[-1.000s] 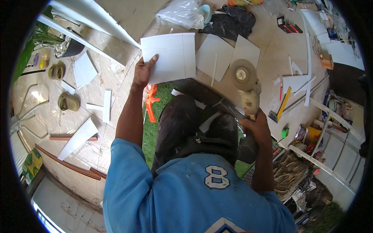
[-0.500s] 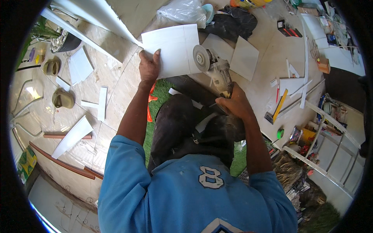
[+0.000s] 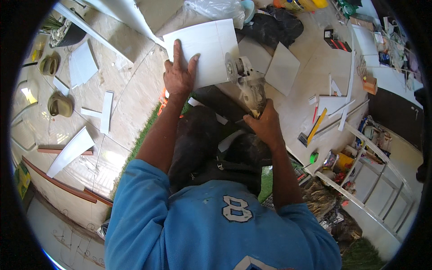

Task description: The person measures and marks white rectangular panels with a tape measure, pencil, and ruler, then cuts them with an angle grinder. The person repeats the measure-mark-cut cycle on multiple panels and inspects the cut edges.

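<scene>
A white tile with a faint line near its right edge lies over the far side of my knees. My left hand holds its left side, index finger and thumb spread on the top face and the other fingers bent at the edge. My right hand is wrapped round the body of a dusty angle grinder. The grinder's disc meets the tile's right edge near the lower corner; its rim looks blurred. Whether it cuts into the tile I cannot tell.
Two tiles lie beyond the grinder. White offcuts and green clogs are scattered at left. At right are a yellow-handled square, a green tape roll and a metal ladder. A black bag lies at the back.
My left hand has slid from the tile's left edge further onto its face, with the index finger now stretched out. The grinder has shifted slightly down along the tile's right edge.
</scene>
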